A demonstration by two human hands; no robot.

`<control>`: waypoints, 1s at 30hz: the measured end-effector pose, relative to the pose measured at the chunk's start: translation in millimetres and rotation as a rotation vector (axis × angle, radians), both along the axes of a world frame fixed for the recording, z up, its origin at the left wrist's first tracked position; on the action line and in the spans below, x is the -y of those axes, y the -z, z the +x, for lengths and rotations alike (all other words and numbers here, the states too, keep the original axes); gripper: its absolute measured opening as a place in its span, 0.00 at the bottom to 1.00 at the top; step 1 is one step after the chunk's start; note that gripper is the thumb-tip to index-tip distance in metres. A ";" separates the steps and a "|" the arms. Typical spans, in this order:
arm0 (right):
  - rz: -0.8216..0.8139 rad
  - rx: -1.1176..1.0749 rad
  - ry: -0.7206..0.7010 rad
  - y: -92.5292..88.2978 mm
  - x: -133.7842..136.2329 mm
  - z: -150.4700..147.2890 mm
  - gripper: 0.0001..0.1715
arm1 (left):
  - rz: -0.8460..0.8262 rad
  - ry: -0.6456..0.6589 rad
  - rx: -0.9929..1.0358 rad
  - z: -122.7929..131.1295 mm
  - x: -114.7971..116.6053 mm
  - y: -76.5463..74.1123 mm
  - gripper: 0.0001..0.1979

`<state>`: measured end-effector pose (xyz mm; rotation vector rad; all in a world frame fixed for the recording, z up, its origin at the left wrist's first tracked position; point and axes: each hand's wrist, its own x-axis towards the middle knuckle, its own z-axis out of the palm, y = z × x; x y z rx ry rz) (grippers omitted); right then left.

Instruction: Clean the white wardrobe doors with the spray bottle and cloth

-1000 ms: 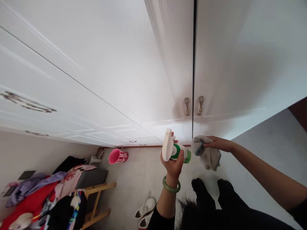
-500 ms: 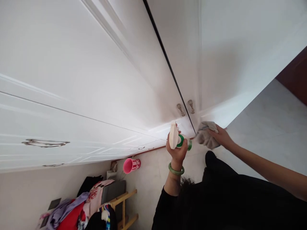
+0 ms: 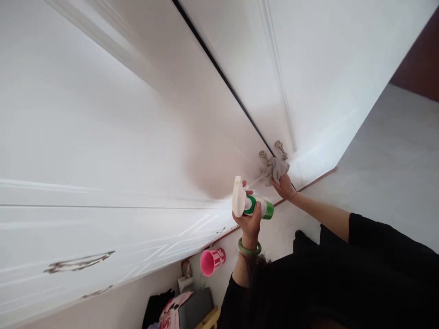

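Note:
My left hand [image 3: 249, 221] is wrapped round a spray bottle [image 3: 239, 196] with a cream-coloured trigger head and a green-and-white body. A green bangle [image 3: 249, 247] circles that wrist. With my right hand [image 3: 285, 187] I grip a crumpled grey cloth [image 3: 280, 169], which lies against the white cabinet doors [image 3: 212, 132] just below their two handles. The left door handle [image 3: 264, 156] and the right door handle [image 3: 280, 147] both show above the cloth; their lower ends are partly covered by it.
Drawers with ornate metal pulls [image 3: 80, 262] lie at the lower left. A pink bin [image 3: 212, 261] stands on the floor by the cabinet base. Near it are a grey chair [image 3: 196, 308] and clothes [image 3: 174, 308]. Pale floor [image 3: 384, 151] extends to the right.
My right hand has brought the cloth leftward and up from beside the doors to the handles. My left hand still holds the spray bottle. The view has shifted, and less of the clothes pile shows.

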<state>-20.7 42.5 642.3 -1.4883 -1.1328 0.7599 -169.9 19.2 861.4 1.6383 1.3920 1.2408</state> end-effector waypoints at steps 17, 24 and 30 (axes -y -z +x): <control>0.186 -0.105 0.290 -32.5 -24.5 -2.1 0.43 | -0.053 0.329 0.090 -22.2 -43.3 -4.5 0.15; 0.197 -0.169 0.280 -93.5 -34.9 80.2 0.38 | -0.025 0.385 0.064 96.8 -56.4 -39.2 0.18; 0.184 -0.257 0.076 -78.6 -18.4 165.3 0.40 | 0.010 0.355 0.008 192.2 -65.6 -53.0 0.19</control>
